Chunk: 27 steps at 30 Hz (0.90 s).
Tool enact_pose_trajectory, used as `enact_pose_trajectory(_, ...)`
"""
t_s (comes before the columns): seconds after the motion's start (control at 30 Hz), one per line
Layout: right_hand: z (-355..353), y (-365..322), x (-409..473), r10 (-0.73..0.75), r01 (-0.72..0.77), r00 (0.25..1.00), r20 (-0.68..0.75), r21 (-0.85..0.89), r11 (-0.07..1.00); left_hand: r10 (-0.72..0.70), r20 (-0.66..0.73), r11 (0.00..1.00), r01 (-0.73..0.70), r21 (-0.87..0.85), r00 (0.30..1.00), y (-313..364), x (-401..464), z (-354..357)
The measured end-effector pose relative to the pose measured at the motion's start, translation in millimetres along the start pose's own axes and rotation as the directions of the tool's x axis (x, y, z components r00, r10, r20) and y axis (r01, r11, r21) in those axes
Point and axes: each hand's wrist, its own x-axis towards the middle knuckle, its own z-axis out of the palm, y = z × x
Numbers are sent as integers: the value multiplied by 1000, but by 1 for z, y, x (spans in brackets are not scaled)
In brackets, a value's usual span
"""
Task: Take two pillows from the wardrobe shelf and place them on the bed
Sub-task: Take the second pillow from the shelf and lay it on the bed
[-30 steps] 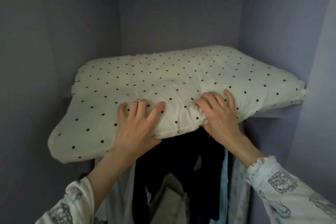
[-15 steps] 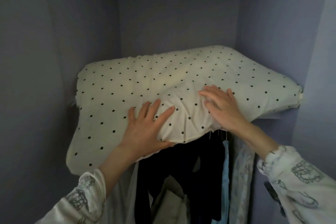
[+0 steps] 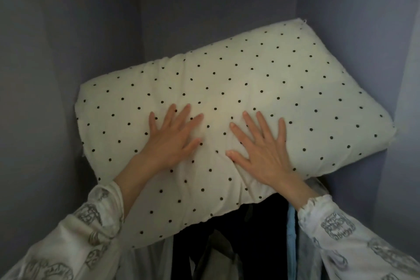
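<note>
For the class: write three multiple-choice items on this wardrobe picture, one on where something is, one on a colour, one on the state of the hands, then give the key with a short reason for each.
1. Where do the hanging clothes show?
A. above the pillow
B. below the pillow's front edge
C. on top of the pillow

2. What colour are the dots on the pillow?
A. black on cream
B. red on cream
C. white on blue

3. How do the hands lie on the pillow?
A. both clenched into fists
B. only one touches it
C. both flat, fingers spread

Key:
1 B: the dark garments hang under the pillow's overhanging front edge.
2 A: small black dots cover the cream cover.
3 C: the left hand and the right hand both rest palm down on the pillow's top with fingers apart.
</note>
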Motion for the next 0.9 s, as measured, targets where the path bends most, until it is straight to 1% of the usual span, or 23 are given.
enact_pose_trajectory(0.07, 3, 2, -7, -29, 28, 999, -19, -16, 999, 1, -49, 999, 1, 33, 999, -1, 17, 0)
enact_pose_trajectory(0.13, 6, 4, -9, -10, 10, 999, -42, -13, 1000, -2, -133, 999, 8, 44, 991, 2, 25, 2)
enact_pose_trajectory(0.23, 8, 3, 6, 113, -108, 987, -110, 50, 993, -25, -263, 997, 44, 65, 964, 7, 18, 17)
enact_pose_trajectory(0.33, 6, 1, 32, 222, -208, 964, -145, 107, 972, -74, -297, 991, 103, 82, 952, 10, 3, 34)
enact_pose_trajectory(0.4, 5, 2, 43, 222, -210, 964, -146, 96, 973, -92, -288, 986, 127, 104, 953, 11, -1, 38)
enact_pose_trajectory(0.47, 7, 3, 48, 192, -184, 970, -149, 65, 981, -99, -288, 986, 132, 99, 952, 13, 3, 33)
enact_pose_trajectory(0.57, 11, 5, 46, 170, -162, 969, -178, 56, 985, -135, -368, 987, 158, 31, 920, 13, 24, 8)
enact_pose_trajectory(0.6, 12, 5, 44, 165, -157, 967, -193, 54, 986, -135, -401, 987, 161, 31, 906, 11, 34, -1)
enact_pose_trajectory(0.67, 17, 4, 38, 155, -149, 961, -229, 42, 988, -92, -445, 988, 136, 68, 891, 5, 55, -18)
enact_pose_trajectory(0.77, 24, 3, 32, 139, -137, 951, -275, 24, 990, -36, -419, 993, 81, 90, 907, -6, 88, -42)
enact_pose_trajectory(0.83, 26, 4, 31, 126, -125, 945, -300, 24, 992, -63, -368, 996, 81, 35, 928, -11, 103, -54)
enact_pose_trajectory(0.9, 25, 5, 32, 121, -120, 944, -308, 21, 993, -117, -316, 993, 119, -16, 941, -12, 110, -59)
